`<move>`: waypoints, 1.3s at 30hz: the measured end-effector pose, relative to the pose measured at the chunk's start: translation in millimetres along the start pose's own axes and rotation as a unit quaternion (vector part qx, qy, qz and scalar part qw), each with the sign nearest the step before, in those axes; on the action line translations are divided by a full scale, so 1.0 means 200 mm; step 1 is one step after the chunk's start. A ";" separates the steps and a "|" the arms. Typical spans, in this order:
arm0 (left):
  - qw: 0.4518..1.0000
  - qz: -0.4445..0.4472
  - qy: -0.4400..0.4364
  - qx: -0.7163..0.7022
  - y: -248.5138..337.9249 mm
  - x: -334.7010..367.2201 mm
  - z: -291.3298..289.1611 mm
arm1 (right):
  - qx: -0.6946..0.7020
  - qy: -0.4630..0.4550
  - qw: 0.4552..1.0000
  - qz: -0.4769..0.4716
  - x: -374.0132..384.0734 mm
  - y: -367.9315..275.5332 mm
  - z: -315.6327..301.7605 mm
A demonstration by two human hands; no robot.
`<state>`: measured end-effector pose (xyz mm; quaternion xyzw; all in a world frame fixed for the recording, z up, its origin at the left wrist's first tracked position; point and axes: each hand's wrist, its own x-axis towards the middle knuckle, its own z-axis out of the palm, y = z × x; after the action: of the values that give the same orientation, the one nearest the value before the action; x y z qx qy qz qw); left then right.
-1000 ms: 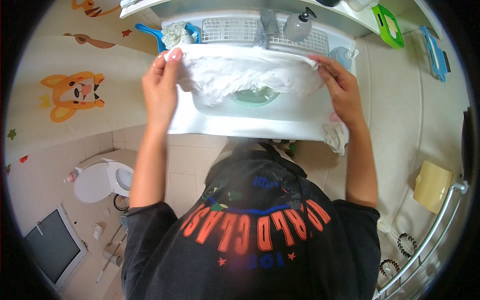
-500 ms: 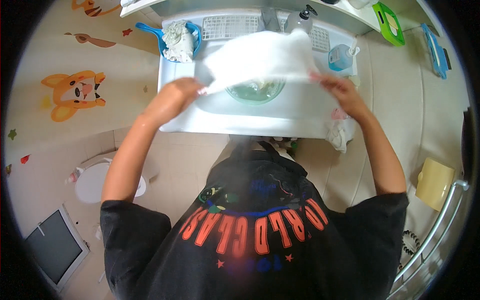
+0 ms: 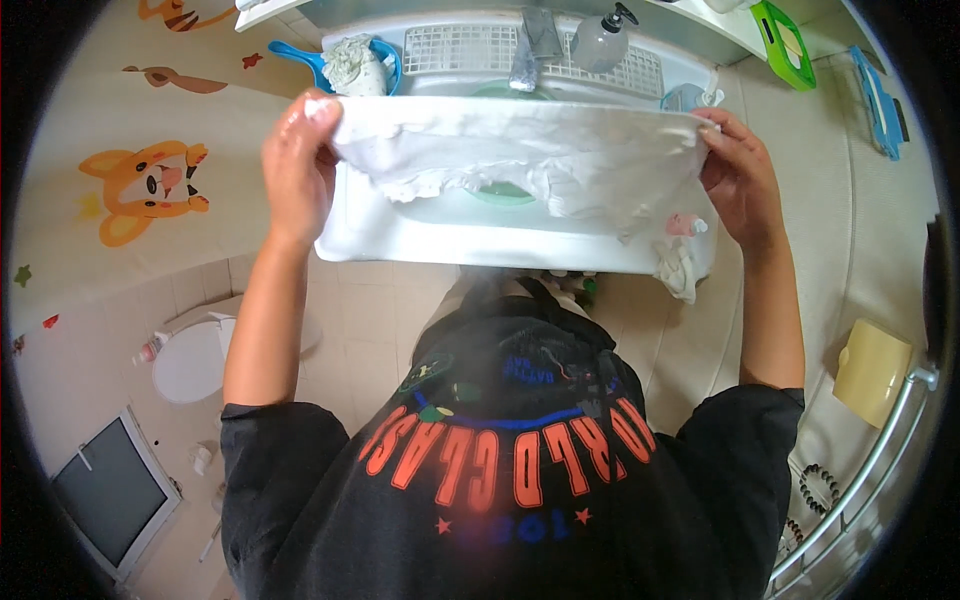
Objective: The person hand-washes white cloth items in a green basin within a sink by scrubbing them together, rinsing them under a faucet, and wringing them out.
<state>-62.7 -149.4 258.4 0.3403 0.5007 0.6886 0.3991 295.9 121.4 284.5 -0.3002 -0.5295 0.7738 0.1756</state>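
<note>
A wet white cloth (image 3: 470, 150) is stretched wide over the white sink (image 3: 400, 240), its upper edge pulled nearly straight and its lower edge hanging crumpled. My left hand (image 3: 300, 165) pinches its left corner between thumb and fingers. At the opposite corner my right hand (image 3: 740, 175) grips the fabric the same way. Behind and under the cloth, a pale green basin (image 3: 505, 193) shows only in part. The grey faucet (image 3: 540, 40) stands at the back of the sink.
A blue dipper (image 3: 310, 62) holding a bunched pale cloth (image 3: 352, 68) sits at the back left. A pump bottle (image 3: 600, 45) stands behind, and a blue bottle (image 3: 683, 97) at right, partly hidden. A crumpled cloth (image 3: 676, 270) hangs over the front right edge.
Both hands have spread apart and risen, pulling the white cloth wide and taut along its upper edge. Earlier it billowed over the far side of the sink.
</note>
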 end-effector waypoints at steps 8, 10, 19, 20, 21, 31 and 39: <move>0.972 -0.090 0.215 0.009 0.10 0.03 0.32 | -0.034 0.122 0.991 -0.031 -0.02 -0.12 0.34; 0.971 -0.109 0.211 0.014 0.12 -0.01 0.51 | -0.030 0.115 0.991 -0.067 -0.04 -0.07 0.45; 0.997 -0.043 0.039 0.040 0.05 -0.02 0.64 | -0.255 -0.016 0.927 -0.274 0.08 -0.06 0.54; 0.998 -0.052 0.014 0.036 0.06 -0.01 0.61 | -0.254 -0.014 0.928 -0.273 0.10 -0.02 0.53; 0.998 -0.053 0.013 0.037 0.08 0.00 0.59 | -0.227 -0.038 0.945 -0.233 0.12 0.03 0.53; 0.989 0.024 0.081 0.118 0.00 0.07 0.54 | -0.218 -0.274 0.934 -0.065 0.09 -0.02 0.61; 0.999 0.003 -0.029 0.042 -0.21 -0.09 0.60 | -0.362 -0.132 0.817 -0.429 0.18 -0.07 0.73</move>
<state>58.0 -107.4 249.1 0.3777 0.5162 0.6583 0.3970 173.0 43.1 324.7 0.0204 -0.8644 0.4053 0.2969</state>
